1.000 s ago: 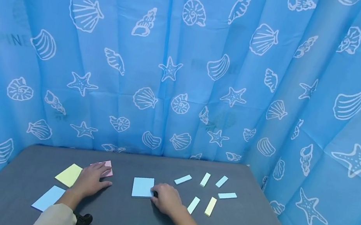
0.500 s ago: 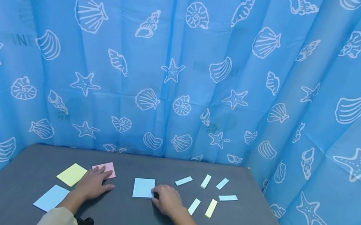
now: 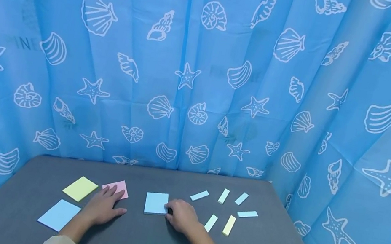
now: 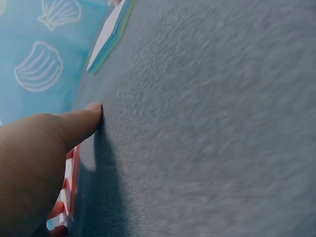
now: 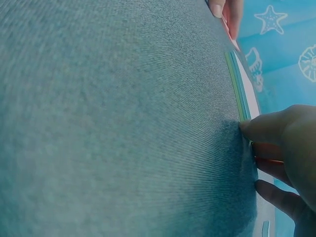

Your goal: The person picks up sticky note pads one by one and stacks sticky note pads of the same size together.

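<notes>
My left hand lies over a pink sticky note pad, fingers spread and fairly straight on its top. In the left wrist view the thumb points away from that pad, over the cloth. To the right, my right hand pinches the right edge of a square light blue sticky note pad. The right wrist view shows this to be a stack with blue and green layers, its near corner under my thumb. Part of the pink pad is hidden by my fingers.
On the left lie a yellow sticky note pad and a larger light blue pad. Several narrow sticky strips are scattered on the right. A blue shell-print curtain hangs behind the grey table.
The left hand and the pink pad have slid slightly right and nearer to me. The right hand stays at the blue stack. The head view has shifted a little.
</notes>
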A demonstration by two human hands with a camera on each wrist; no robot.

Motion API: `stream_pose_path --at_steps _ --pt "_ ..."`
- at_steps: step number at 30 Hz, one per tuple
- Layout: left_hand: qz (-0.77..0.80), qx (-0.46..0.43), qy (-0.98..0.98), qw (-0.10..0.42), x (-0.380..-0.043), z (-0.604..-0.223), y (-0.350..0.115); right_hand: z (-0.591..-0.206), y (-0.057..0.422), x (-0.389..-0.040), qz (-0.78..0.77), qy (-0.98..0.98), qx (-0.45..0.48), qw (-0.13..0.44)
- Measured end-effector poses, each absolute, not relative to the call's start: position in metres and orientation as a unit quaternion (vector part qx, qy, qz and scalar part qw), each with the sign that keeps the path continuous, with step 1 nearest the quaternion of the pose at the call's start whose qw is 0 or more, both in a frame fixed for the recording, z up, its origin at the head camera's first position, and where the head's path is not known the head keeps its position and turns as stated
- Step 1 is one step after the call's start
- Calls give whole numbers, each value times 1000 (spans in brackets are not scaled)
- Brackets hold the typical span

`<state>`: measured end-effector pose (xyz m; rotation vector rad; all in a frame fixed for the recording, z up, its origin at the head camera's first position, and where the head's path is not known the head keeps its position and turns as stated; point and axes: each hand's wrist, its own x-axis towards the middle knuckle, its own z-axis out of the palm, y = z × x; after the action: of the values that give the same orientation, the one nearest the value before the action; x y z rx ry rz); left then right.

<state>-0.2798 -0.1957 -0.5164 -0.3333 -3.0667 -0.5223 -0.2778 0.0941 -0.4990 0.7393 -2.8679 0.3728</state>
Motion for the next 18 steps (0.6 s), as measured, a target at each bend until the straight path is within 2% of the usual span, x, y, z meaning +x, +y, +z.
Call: stream_pose_path --at_steps 9,18 --pt "-168 -121 -978 25 -266 -517 -190 -500 94 -277 128 -956 251 80" --pt "-195 -145 -968 65 -282 -516 -209 -498 95 -277 124 -956 253 84"
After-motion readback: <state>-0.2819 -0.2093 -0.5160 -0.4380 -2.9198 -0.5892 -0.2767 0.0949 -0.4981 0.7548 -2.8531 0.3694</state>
